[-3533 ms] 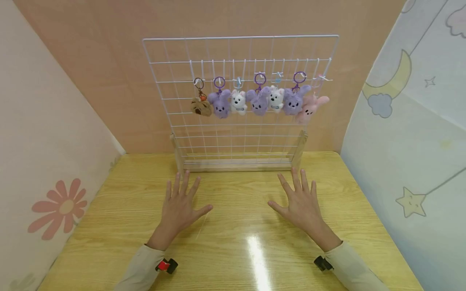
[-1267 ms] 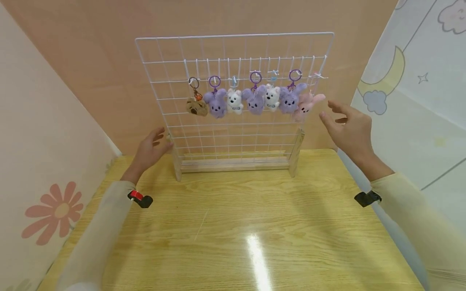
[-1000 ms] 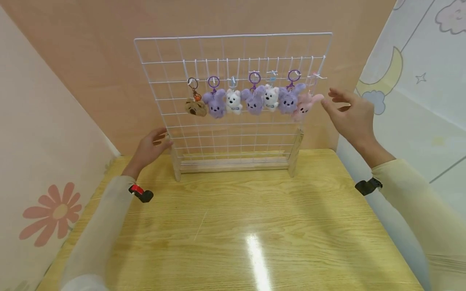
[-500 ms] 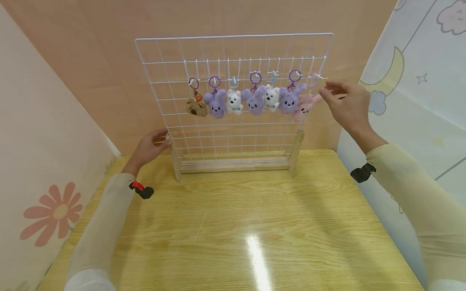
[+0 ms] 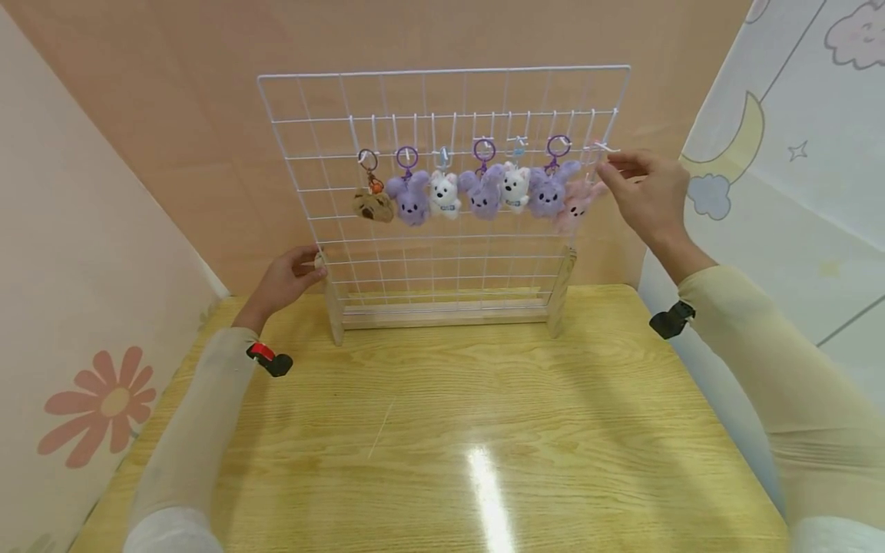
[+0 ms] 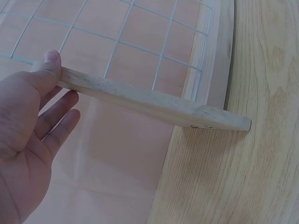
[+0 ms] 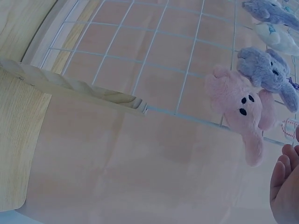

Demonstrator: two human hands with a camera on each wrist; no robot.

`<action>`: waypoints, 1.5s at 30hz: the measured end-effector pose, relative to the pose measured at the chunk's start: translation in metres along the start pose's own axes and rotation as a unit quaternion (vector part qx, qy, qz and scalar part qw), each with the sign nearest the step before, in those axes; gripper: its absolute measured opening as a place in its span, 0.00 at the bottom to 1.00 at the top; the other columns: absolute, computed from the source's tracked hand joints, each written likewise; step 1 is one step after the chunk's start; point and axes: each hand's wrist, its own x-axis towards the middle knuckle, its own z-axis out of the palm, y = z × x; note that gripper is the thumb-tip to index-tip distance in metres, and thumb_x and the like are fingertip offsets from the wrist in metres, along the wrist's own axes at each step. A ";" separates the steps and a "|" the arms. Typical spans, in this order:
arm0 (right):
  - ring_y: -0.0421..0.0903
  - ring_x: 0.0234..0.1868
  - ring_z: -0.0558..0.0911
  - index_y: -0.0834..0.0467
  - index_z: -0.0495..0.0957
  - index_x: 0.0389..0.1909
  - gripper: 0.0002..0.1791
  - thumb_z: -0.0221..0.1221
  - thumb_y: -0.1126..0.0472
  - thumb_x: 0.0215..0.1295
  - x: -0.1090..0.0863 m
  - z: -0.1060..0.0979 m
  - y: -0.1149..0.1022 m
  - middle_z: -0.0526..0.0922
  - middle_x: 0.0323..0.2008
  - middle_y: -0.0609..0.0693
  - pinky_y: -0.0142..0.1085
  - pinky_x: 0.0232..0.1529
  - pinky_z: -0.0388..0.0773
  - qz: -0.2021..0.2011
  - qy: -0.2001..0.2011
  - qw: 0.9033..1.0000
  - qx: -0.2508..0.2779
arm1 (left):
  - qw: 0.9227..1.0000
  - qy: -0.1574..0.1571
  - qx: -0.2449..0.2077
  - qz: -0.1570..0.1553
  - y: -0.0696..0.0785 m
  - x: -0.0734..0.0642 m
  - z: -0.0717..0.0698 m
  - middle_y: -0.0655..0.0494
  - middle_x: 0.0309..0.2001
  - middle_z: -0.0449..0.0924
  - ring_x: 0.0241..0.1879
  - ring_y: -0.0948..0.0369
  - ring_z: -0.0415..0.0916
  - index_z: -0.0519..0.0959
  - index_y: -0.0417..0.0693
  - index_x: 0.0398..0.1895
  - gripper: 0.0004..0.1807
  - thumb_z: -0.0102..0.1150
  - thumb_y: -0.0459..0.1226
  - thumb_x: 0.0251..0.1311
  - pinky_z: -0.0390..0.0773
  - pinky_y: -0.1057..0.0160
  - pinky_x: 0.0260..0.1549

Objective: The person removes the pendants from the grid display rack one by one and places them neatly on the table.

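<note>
In the head view a white wire grid rack (image 5: 442, 261) on wooden legs carries a row of plush keychains on hooks. My left hand (image 5: 280, 283) holds the top of the rack's left wooden leg (image 6: 131, 95) between thumb and fingers. My right hand (image 5: 650, 192) is at the right end of the row, its thumb and fingertips close to the ring of the pink bunny keychain (image 7: 243, 102). Its fingertips are partly cut off in the right wrist view, so contact with the ring is unclear. A purple bunny keychain (image 5: 548, 192) hangs just left of the pink one.
Farther left hang a white dog keychain (image 5: 515, 187), more purple and white ones, and a brown bear keychain (image 5: 373, 205). The rack stands at the back of a wood-grain table (image 5: 442, 415). A patterned wall (image 5: 816, 253) is on the right.
Both hands have risen from the table to the rack. My left hand has settled on the left leg. Lately my right hand has moved left and slightly up toward the pink bunny's ring.
</note>
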 end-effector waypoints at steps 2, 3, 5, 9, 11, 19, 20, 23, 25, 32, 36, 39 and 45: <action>0.25 0.33 0.80 0.60 0.88 0.51 0.22 0.69 0.48 0.65 0.000 0.001 -0.002 0.86 0.34 0.31 0.19 0.36 0.74 0.002 0.000 1.000 -0.002 | 1.000 -0.005 -0.008 0.000 0.006 -0.002 -0.001 0.27 0.70 0.65 0.65 0.33 0.71 0.61 0.27 0.74 0.31 0.56 0.31 0.74 0.76 0.81 0.43; 0.25 0.33 0.80 0.59 0.88 0.51 0.21 0.69 0.48 0.65 0.000 0.002 -0.003 0.86 0.34 0.31 0.20 0.35 0.74 0.002 0.001 1.000 -0.004 | 1.000 -0.006 -0.010 -0.001 0.007 -0.003 -0.001 0.27 0.70 0.65 0.65 0.33 0.71 0.61 0.27 0.74 0.30 0.56 0.31 0.74 0.76 0.81 0.43; 0.25 0.33 0.80 0.59 0.88 0.51 0.21 0.69 0.48 0.66 0.000 0.003 -0.004 0.87 0.35 0.32 0.20 0.35 0.74 0.006 -0.001 1.000 -0.006 | 1.000 -0.010 -0.012 -0.001 0.009 -0.004 -0.001 0.27 0.70 0.65 0.65 0.33 0.71 0.61 0.27 0.74 0.30 0.56 0.31 0.74 0.77 0.81 0.44; 0.26 0.32 0.79 0.59 0.88 0.51 0.21 0.68 0.47 0.66 0.000 0.005 -0.005 0.87 0.35 0.33 0.20 0.33 0.73 0.014 -0.004 1.000 -0.011 | 1.000 -0.018 -0.015 -0.003 0.008 -0.004 -0.002 0.27 0.71 0.63 0.66 0.32 0.69 0.60 0.27 0.75 0.31 0.56 0.31 0.74 0.79 0.78 0.47; 0.27 0.32 0.79 0.58 0.88 0.52 0.22 0.68 0.47 0.67 0.000 0.006 -0.006 0.87 0.35 0.34 0.21 0.32 0.73 0.015 -0.002 1.000 -0.016 | 0.999 -0.024 -0.022 -0.007 0.007 -0.003 -0.003 0.27 0.71 0.62 0.67 0.33 0.68 0.59 0.27 0.75 0.31 0.56 0.31 0.74 0.80 0.76 0.48; 0.26 0.30 0.79 0.60 0.88 0.50 0.22 0.68 0.46 0.66 0.001 0.009 -0.008 0.90 0.38 0.41 0.20 0.31 0.74 0.013 0.011 1.000 -0.013 | 0.999 -0.029 -0.026 -0.019 0.007 -0.001 -0.004 0.28 0.73 0.61 0.68 0.35 0.67 0.57 0.28 0.77 0.33 0.55 0.32 0.75 0.82 0.69 0.53; 0.26 0.30 0.80 0.60 0.89 0.49 0.22 0.68 0.46 0.66 0.001 0.009 -0.008 0.90 0.38 0.41 0.20 0.31 0.74 0.013 0.012 1.000 -0.011 | 0.999 -0.030 -0.024 -0.019 0.008 -0.002 -0.004 0.27 0.73 0.60 0.68 0.34 0.67 0.56 0.28 0.77 0.33 0.54 0.32 0.76 0.82 0.67 0.54; 0.26 0.30 0.80 0.61 0.89 0.48 0.22 0.68 0.47 0.66 0.003 0.010 -0.007 0.90 0.38 0.43 0.19 0.32 0.75 0.009 0.014 1.000 -0.008 | 0.999 -0.031 -0.016 -0.022 0.004 0.000 -0.004 0.27 0.73 0.59 0.69 0.34 0.66 0.56 0.28 0.77 0.33 0.53 0.32 0.76 0.81 0.58 0.59; 0.26 0.29 0.80 0.61 0.89 0.48 0.22 0.68 0.47 0.66 0.004 0.010 -0.006 0.91 0.38 0.43 0.18 0.32 0.75 0.011 0.014 1.000 -0.008 | 0.999 -0.029 -0.013 -0.024 -0.005 0.003 -0.003 0.28 0.74 0.59 0.69 0.35 0.66 0.55 0.29 0.78 0.33 0.53 0.33 0.76 0.79 0.51 0.61; 0.22 0.26 0.79 0.62 0.89 0.46 0.21 0.68 0.47 0.66 0.008 0.008 -0.004 0.90 0.34 0.39 0.16 0.29 0.74 0.018 0.017 1.000 -0.009 | 1.000 -0.023 -0.013 -0.017 -0.028 0.012 -0.001 0.31 0.75 0.58 0.70 0.36 0.66 0.54 0.33 0.79 0.35 0.55 0.38 0.77 0.75 0.43 0.63; 0.22 0.25 0.78 0.63 0.89 0.44 0.21 0.68 0.47 0.66 0.009 0.008 -0.006 0.84 0.26 0.27 0.16 0.27 0.73 0.018 0.024 0.999 -0.014 | 0.999 -0.021 -0.021 -0.017 -0.028 0.012 -0.001 0.32 0.75 0.58 0.70 0.37 0.66 0.55 0.33 0.79 0.36 0.55 0.39 0.76 0.75 0.44 0.63; 0.24 0.25 0.78 0.63 0.89 0.43 0.20 0.67 0.48 0.67 0.009 0.008 -0.006 0.76 0.22 0.21 0.18 0.27 0.72 0.013 0.033 0.999 -0.010 | 0.999 -0.021 -0.023 -0.014 -0.028 0.012 0.000 0.32 0.75 0.60 0.70 0.37 0.67 0.56 0.32 0.78 0.35 0.55 0.38 0.76 0.77 0.46 0.63; 0.27 0.28 0.78 0.61 0.89 0.44 0.17 0.67 0.51 0.67 0.008 0.009 -0.009 0.78 0.24 0.23 0.21 0.30 0.73 0.005 0.045 0.999 0.020 | 0.999 -0.026 -0.028 -0.021 -0.022 0.011 -0.001 0.31 0.74 0.61 0.69 0.36 0.67 0.56 0.31 0.78 0.34 0.54 0.35 0.76 0.79 0.53 0.61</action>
